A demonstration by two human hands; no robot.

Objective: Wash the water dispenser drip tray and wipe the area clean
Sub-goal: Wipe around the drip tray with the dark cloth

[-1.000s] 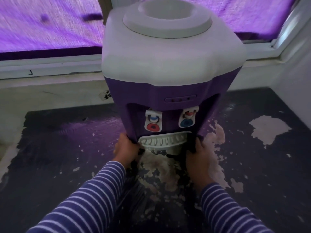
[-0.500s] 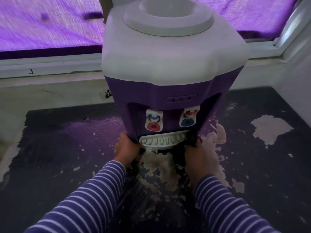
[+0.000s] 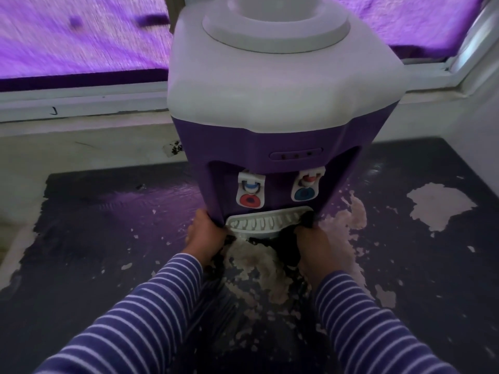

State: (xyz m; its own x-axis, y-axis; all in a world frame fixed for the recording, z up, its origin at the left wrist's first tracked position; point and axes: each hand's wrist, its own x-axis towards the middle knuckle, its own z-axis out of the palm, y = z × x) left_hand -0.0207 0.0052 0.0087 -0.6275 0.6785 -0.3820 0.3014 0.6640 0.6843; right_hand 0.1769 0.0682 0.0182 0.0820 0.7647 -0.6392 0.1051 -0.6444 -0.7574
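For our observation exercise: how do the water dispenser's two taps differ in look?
The red-pad tap has a red round pad; the blue-pad tap has a blue one. The red-pad tap's upper knob is blue and white; the blue-pad tap's is red. Both have white housings and sit above the drip tray on the water dispenser.

Fingertips of both hands [image 3: 206, 236] [image 3: 310, 247] hidden under dispenser [image 3: 283, 90] btm; top cropped.
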